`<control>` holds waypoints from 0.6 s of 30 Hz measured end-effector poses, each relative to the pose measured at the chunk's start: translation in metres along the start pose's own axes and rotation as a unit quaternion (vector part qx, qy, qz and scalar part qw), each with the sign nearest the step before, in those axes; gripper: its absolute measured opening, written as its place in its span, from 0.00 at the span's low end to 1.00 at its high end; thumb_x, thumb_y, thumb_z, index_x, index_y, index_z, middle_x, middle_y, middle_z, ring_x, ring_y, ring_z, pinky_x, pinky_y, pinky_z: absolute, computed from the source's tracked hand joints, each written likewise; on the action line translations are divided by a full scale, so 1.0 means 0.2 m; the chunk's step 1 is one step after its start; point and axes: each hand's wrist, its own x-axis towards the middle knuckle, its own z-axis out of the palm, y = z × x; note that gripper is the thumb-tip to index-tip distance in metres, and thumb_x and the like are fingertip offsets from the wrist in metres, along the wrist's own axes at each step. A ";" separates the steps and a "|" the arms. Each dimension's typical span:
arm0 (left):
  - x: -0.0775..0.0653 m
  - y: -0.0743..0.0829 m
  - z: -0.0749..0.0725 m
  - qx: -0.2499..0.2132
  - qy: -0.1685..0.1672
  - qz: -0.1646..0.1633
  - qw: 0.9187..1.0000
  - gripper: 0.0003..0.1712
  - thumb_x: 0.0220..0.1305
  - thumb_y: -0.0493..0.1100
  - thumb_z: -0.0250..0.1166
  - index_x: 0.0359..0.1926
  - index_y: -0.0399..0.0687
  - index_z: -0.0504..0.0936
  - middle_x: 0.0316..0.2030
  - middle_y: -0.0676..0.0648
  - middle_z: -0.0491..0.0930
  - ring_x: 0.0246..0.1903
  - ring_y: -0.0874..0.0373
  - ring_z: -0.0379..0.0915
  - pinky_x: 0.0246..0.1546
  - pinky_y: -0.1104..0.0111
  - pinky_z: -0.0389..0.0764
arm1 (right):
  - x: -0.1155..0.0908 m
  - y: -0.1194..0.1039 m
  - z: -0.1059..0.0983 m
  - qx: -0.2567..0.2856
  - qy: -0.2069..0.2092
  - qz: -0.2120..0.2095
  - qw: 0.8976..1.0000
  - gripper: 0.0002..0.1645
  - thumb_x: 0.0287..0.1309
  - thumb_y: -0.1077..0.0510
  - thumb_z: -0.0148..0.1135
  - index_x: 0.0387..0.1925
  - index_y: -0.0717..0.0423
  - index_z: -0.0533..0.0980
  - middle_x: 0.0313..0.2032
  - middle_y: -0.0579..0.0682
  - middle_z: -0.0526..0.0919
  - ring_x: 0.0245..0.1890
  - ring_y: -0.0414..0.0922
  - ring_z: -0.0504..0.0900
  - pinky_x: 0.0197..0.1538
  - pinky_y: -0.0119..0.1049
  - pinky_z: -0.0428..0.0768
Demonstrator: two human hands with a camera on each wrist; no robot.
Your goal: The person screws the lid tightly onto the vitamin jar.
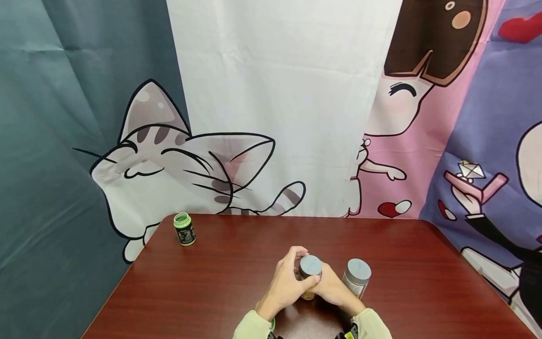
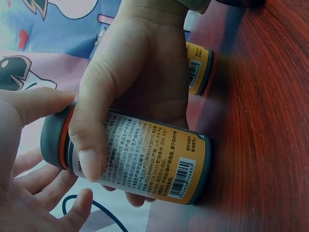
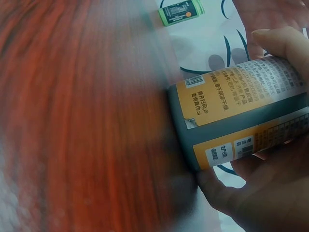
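A jar with a grey lid [image 1: 310, 265] stands upright between both hands, low over the table. Its yellow and white label [image 2: 164, 159] carries a barcode in the left wrist view. My right hand [image 1: 336, 289] grips the jar's body, with the thumb across the label. At the lid, my left hand [image 1: 287, 281] has thumb and fingers curled about its sides. An orange-red band [image 2: 66, 137] shows just under the lid. Close to the right forearm stands a second grey-lidded jar [image 1: 357, 275].
A small black jar with a green rim [image 1: 185, 229], lidless, stands at the table's far left corner. Beside the left sleeve, part of a green thing [image 1: 272, 325] peeks out. The brown table [image 1: 237, 254] ends at a printed cloth backdrop [image 1: 279, 84].
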 end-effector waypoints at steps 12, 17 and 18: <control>0.01 -0.01 -0.01 -0.013 -0.043 0.025 0.999 0.28 0.52 0.40 0.68 0.52 0.60 0.66 0.42 0.52 0.76 0.38 0.61 0.72 0.39 0.71 0.72 | 0.01 0.00 -0.01 -0.002 -0.007 0.005 1.000 0.23 0.47 0.58 0.67 0.46 0.59 0.74 0.40 0.51 0.80 0.39 0.39 0.78 0.44 0.32 0.74; 0.00 -0.01 -0.01 -0.008 -0.046 0.030 0.998 0.29 0.51 0.39 0.67 0.53 0.59 0.66 0.42 0.53 0.76 0.38 0.64 0.72 0.39 0.72 0.73 | 0.01 0.00 0.00 0.006 -0.007 0.002 1.000 0.25 0.48 0.58 0.67 0.49 0.59 0.72 0.42 0.52 0.80 0.41 0.39 0.77 0.46 0.32 0.74; 0.00 -0.01 -0.01 -0.005 -0.045 0.032 0.998 0.29 0.51 0.39 0.67 0.52 0.59 0.66 0.42 0.53 0.76 0.38 0.65 0.72 0.40 0.72 0.73 | 0.00 0.00 0.00 0.007 -0.006 0.002 1.000 0.26 0.48 0.58 0.67 0.50 0.59 0.72 0.43 0.52 0.80 0.41 0.39 0.77 0.46 0.32 0.74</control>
